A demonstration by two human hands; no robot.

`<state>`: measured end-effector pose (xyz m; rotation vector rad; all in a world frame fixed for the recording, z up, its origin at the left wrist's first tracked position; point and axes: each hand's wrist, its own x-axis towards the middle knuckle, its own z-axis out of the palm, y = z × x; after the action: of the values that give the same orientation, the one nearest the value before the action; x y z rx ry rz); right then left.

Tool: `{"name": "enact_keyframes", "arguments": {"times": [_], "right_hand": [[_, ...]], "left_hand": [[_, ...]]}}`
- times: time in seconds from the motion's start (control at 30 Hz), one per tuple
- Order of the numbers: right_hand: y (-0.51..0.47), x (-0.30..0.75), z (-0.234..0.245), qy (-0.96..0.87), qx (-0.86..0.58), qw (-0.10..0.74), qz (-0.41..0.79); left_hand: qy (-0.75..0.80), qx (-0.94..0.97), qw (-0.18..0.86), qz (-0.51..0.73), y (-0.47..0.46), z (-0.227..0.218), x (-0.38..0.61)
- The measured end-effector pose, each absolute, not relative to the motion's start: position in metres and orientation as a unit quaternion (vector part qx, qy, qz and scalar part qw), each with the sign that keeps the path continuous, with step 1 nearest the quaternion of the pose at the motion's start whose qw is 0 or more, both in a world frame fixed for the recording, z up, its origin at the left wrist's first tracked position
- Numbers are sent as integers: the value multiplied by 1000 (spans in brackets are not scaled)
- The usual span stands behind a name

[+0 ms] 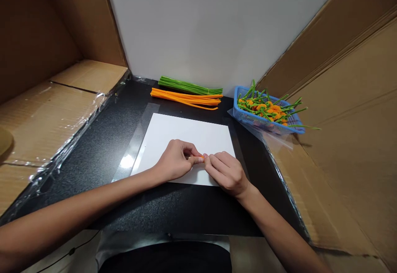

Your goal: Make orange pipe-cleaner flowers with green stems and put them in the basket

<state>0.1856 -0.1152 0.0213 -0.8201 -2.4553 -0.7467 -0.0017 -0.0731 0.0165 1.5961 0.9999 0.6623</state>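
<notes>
Over the white sheet of paper [189, 130], my left hand [177, 159] and my right hand [226, 171] meet fingertip to fingertip. Both pinch a small orange pipe cleaner [203, 157], of which only a bit shows between the fingers; its shape is hidden. Behind the paper lie a bundle of orange pipe cleaners [186, 97] and, farther back, a bundle of green pipe cleaners [190, 85].
A blue plastic basket [248, 118] at the back right holds several orange and green pipe-cleaner pieces, some sticking out past its rim. Cardboard panels [350, 99] flank the black table [111, 140], and a white wall [211, 29] stands behind.
</notes>
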Motion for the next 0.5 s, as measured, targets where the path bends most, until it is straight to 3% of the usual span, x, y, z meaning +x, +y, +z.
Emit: {"name": "enact_keyframes", "arguments": {"times": [0.1, 0.33, 0.43, 0.5], "right_hand": [[-111, 186, 18, -891, -342, 232, -188], [-99, 196, 17, -794, -509, 303, 139], [-97, 201, 20, -763, -541, 299, 186], [-97, 200, 22, -762, -542, 297, 193]], "left_hand": [[407, 719, 495, 269, -69, 18, -5], [377, 804, 386, 250, -36, 21, -23], [359, 841, 335, 227, -24, 20, -31], [322, 894, 218, 223, -24, 21, -31]]}}
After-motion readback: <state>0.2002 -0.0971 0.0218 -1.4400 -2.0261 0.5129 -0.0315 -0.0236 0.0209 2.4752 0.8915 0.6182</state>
